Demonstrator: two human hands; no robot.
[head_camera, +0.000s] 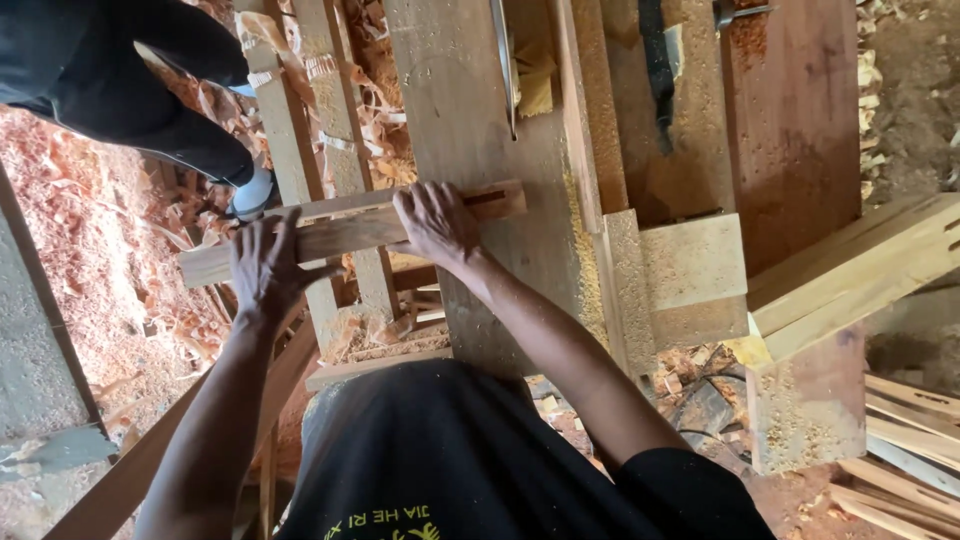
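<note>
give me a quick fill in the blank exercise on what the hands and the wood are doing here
1. Both hands rest on a long slotted wooden ____.
2. The right hand presses it against the broad wooden ____.
3. The left hand lies near the end that juts out over the ____-strewn floor.

Missing words: bar; plank; shavings
</note>
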